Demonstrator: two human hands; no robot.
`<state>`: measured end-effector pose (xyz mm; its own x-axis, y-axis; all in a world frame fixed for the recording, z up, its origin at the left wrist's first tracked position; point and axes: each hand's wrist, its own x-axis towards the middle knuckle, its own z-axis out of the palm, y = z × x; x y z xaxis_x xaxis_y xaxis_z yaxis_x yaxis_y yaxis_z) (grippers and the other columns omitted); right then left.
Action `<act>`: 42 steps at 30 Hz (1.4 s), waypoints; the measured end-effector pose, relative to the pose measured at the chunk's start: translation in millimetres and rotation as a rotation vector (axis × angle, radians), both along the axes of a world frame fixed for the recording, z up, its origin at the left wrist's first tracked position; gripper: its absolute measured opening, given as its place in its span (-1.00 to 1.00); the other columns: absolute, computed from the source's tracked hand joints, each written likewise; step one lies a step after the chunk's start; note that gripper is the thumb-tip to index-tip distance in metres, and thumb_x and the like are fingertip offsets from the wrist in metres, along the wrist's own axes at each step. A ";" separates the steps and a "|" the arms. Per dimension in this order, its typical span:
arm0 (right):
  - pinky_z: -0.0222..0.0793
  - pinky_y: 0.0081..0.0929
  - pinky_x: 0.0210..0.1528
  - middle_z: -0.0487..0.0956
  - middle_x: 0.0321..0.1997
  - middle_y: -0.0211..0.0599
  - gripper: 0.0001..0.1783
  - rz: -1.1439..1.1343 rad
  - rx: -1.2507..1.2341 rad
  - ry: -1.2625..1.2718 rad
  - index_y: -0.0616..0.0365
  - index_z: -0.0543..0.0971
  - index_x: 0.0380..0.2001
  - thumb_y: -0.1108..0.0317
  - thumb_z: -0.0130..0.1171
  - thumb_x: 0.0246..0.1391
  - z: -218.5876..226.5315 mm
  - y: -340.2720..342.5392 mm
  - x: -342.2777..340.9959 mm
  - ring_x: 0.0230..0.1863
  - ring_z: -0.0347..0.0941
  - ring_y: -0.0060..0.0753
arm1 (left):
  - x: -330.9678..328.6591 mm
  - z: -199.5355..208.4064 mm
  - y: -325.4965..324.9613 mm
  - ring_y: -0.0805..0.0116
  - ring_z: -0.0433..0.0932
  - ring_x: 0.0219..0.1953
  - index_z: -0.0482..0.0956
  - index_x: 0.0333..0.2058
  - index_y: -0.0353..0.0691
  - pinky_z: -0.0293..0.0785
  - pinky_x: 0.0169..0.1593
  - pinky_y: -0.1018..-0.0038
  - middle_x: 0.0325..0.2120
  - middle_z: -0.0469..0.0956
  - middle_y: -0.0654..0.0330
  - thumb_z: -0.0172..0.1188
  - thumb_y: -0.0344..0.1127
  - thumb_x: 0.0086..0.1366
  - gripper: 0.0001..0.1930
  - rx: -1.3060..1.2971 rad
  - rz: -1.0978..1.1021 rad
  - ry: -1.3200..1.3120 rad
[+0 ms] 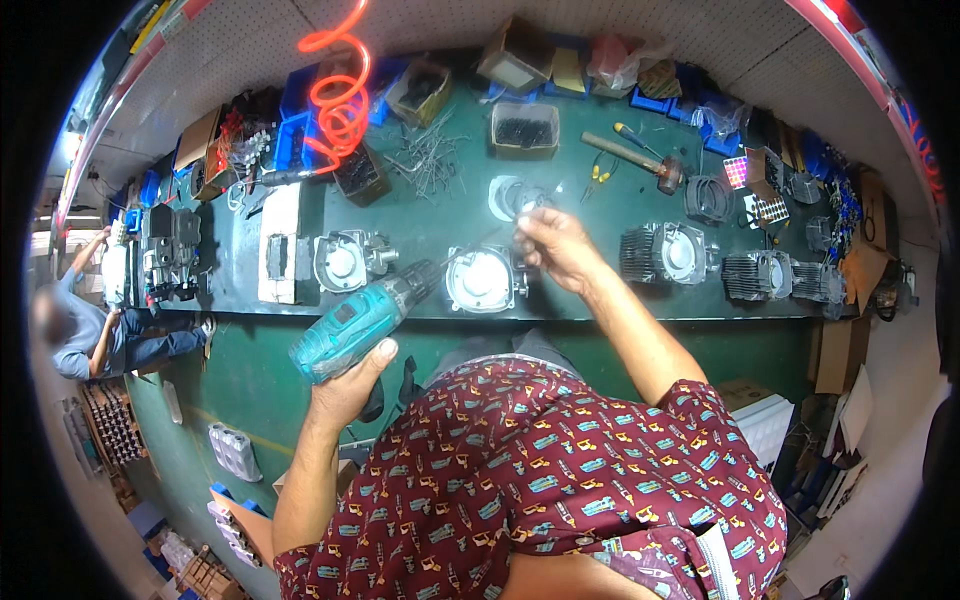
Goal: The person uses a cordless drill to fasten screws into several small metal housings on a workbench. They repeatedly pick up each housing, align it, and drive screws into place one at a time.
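Note:
My left hand (350, 390) grips a teal cordless drill (345, 328) by its handle, in front of the bench edge. The drill's chuck points up and right toward a finned metal engine part with a round pale face (481, 279). Over the right side of that part, my right hand (560, 248) is raised with thumb and fingers pinched together. Whatever sits between those fingertips is too small to make out. Just beyond the hand lie grey ring-shaped pieces (508, 198) on the bench.
Similar engine parts (342, 262) (680, 254) stand along the green bench (430, 215). Behind are a box of small dark pieces (525, 130), a mallet (640, 160) and yellow-handled pliers (600, 172). An orange coiled air hose (342, 110) hangs at left. Another person (85, 325) works far left.

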<state>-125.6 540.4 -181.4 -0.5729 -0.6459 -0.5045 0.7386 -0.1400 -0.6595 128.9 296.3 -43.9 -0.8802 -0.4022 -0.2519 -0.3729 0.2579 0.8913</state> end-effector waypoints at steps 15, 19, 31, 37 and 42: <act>0.56 -0.59 -0.18 0.62 -0.11 -0.20 -0.69 -0.015 -0.045 -0.044 0.27 0.51 0.05 0.45 0.19 0.27 5.1 -7.2 14.1 -0.21 0.55 -0.50 | 11.1 -7.5 -5.7 0.40 0.56 -0.15 0.62 -0.04 -0.30 0.49 0.00 0.40 -0.19 0.65 0.21 0.39 -0.29 0.28 -0.67 0.145 0.064 -0.063; 0.52 -0.63 -0.23 0.62 -0.15 -0.20 -0.73 -0.014 -0.136 -0.058 0.31 0.53 -0.01 0.48 0.21 0.24 -5.2 -5.4 14.8 -0.25 0.53 -0.52 | 15.1 -11.2 -6.8 0.39 0.56 -0.14 0.62 -0.03 -0.30 0.49 0.01 0.40 -0.19 0.66 0.21 0.39 -0.28 0.28 -0.66 0.144 0.064 -0.060; 0.47 -0.63 -0.25 0.59 -0.24 -0.30 -0.75 0.162 -0.091 0.171 0.33 0.58 -0.05 0.50 0.24 0.22 4.4 1.1 11.0 -0.34 0.46 -0.57 | 9.0 5.6 -10.3 0.44 0.53 -0.42 0.58 -0.11 -0.30 0.51 -0.28 0.46 -0.32 0.59 0.21 0.40 -0.20 0.27 -0.65 0.305 0.073 -0.088; 0.43 -0.66 -0.28 0.59 -0.25 -0.34 -0.70 0.339 -0.093 0.068 0.34 0.56 -0.01 0.45 0.25 0.22 18.9 0.3 2.9 -0.34 0.45 -0.60 | 19.6 13.4 -23.4 0.43 0.55 -0.31 0.61 -0.10 -0.30 0.52 -0.18 0.46 -0.31 0.61 0.24 0.41 -0.26 0.26 -0.68 0.283 0.067 -0.092; 0.52 -0.50 -0.27 0.70 -0.33 -0.25 -0.64 0.143 0.369 0.493 0.28 0.70 -0.13 0.26 0.38 0.06 0.1 -12.5 0.1 -0.33 0.58 -0.52 | 21.3 4.1 -25.2 0.47 0.54 -0.21 0.63 -0.06 -0.29 0.50 -0.06 0.47 -0.23 0.63 0.25 0.42 -0.29 0.25 -0.66 0.109 0.068 -0.155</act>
<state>-125.5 527.9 -181.2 -0.7157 -0.5671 -0.4076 0.3304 0.2393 -0.9130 150.2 271.2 -39.8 -0.7993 -0.4226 -0.4273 -0.5208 0.1323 0.8434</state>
